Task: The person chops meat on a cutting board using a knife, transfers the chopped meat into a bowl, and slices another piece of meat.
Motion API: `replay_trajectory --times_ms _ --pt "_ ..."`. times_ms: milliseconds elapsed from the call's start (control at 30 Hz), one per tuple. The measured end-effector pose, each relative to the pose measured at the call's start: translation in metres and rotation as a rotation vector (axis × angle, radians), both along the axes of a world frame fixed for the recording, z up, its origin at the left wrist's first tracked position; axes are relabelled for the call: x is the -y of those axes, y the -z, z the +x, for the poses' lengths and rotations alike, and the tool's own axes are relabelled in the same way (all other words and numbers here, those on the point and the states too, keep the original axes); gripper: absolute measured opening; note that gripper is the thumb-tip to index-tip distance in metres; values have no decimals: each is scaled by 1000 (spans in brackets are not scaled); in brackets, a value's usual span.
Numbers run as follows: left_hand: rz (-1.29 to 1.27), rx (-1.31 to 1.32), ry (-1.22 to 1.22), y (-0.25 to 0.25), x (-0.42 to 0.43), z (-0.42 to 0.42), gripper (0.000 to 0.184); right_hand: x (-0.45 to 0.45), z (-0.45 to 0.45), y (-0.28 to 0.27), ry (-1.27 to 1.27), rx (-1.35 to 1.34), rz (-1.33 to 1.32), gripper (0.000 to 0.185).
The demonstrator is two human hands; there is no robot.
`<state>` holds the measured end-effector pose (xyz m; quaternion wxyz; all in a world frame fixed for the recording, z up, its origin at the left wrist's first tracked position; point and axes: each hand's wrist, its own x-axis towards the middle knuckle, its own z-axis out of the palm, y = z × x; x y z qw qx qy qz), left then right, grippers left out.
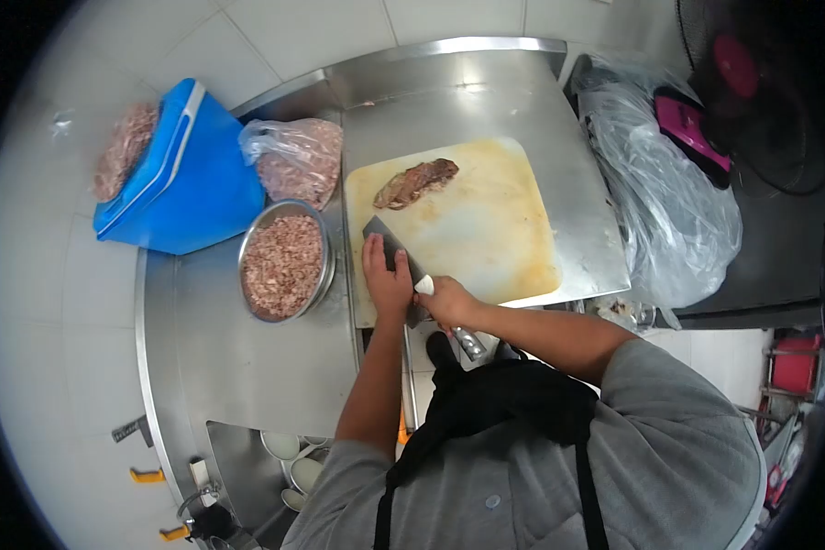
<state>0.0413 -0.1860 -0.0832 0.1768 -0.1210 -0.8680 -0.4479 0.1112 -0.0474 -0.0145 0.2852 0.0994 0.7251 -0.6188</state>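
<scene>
"How is the left hand (390, 282) posed?"
"Fairly flat, fingers (375, 252) stretched forward, thumb (401, 262) set apart."
"And the right hand (453, 303)?"
"Curled closed, just beside it. The right forearm (550, 332) extends rightward from the hands; the left forearm (377, 367) runs back behind its wrist."

I see a steel tabletop (403, 110) with a pale, yellow-stained cutting board (495, 229) lying on it. Left of the board stands a metal bowl (328, 278) of chopped meat (284, 266); near the board's far left corner rests a clear bag (302, 160) of meat, and farther left, a blue cooler (211, 192).
</scene>
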Motion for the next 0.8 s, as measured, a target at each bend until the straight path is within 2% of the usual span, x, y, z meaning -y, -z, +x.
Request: replay_trajectory --times_ms 100,167,267,367,433,500,533,600,633,700,733,800 --pt "35 -74 -168 -17 11 -2 44 14 8 -7 -85 -138 17 30" --pt "76 -207 -279 -64 17 0 37 29 13 -6 12 -696 250 28" --pt "219 -399 -462 -143 50 -24 27 44 6 -88 -154 -635 264 31" --pt "215 -425 -591 -190 107 -51 20 56 1 -115 -236 -675 303 34" --pt "254 -430 -583 -185 140 -76 19 45 1 -125 -280 -664 269 36" --pt "-66 -358 -502 -148 172 -99 19 21 -6 -111 -207 -648 325 37" --pt "-61 -350 -472 -134 185 -97 19 8 -5 -98 -161 -632 359 38" --pt "-540 -151 -255 -120 188 -106 19 -36 -5 -66 -21 -515 377 40" --pt "-523 -165 -225 -122 174 -118 19 -62 1 -59 69 -468 396 40" --pt "-260 -244 -355 -124 158 -124 19 -101 25 -56 233 -289 360 40" --pt "-246 -243 -341 -120 148 -130 19 -117 36 -61 320 -168 310 39" --pt "-244 -267 -180 -113 107 -149 23 -142 57 -32 450 -153 320 37"
